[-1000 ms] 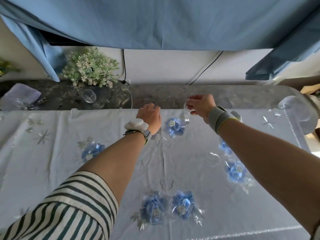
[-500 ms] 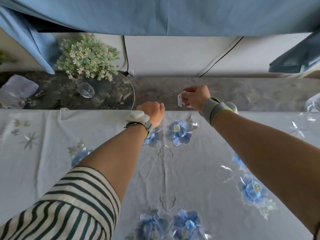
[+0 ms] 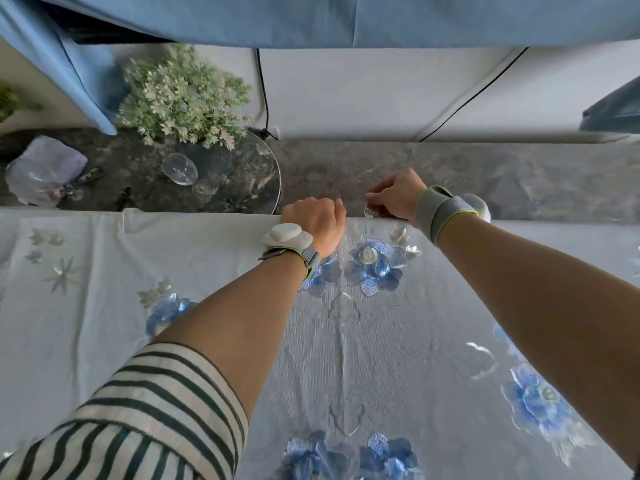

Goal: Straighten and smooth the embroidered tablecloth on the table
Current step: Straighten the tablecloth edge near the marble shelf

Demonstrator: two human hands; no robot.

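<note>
Status: right grip (image 3: 398,199) is pinching the far hem of the tablecloth (image 3: 381,358), with a small fold showing at the fingertips. Just beside it, left grip (image 3: 313,221) is curling over the same hem. Its fingertips are hidden, so can't tell if it's holding cloth. The cloth is lying over the counter from the grips back toward the person.

Risks:
- Both grips are sitting close together mid-hem, so a pull is probably loading only the centre strip, with corners lagging and a ridge forming between.
- Uneven pull could be skewing the hem.
- A hard tug risks dragging the sheet off the near side.
- Beyond and left of the left grip, a glass (image 3: 179,169) and plant (image 3: 180,95) are sitting on a round glass top (image 3: 277,174), so a flicked hem could be knocking them.

Material: thin, pale, fine-ribbed fabric, limp and creasing lengthwise below the grips. The raised glossy blue flowers (image 3: 375,266) are likely stiffer and puckering.
</note>
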